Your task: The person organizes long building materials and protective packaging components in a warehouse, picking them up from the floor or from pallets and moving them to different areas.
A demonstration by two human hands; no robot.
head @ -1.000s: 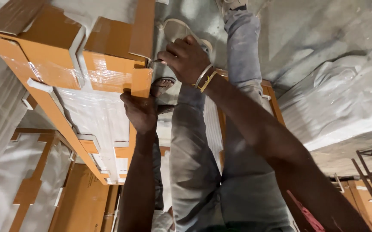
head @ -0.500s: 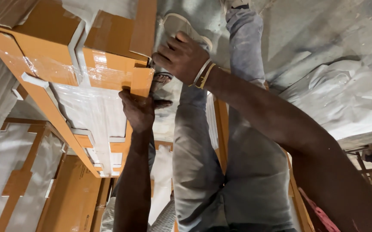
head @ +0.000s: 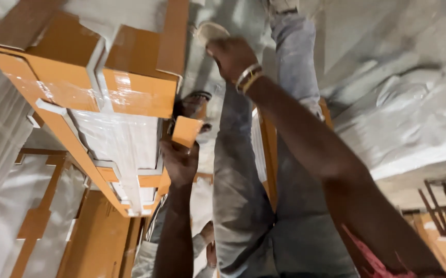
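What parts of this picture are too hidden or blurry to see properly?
- Head view: the right hand is blurred by motion; whether it grips anything cannot be told.
- Head view: the left hand holds a small orange piece; its lower end is hidden by the fingers.
- Head view: the wrapped orange frame is cut off by the top and left edges.
- Head view: a sandal is half hidden behind the frame.
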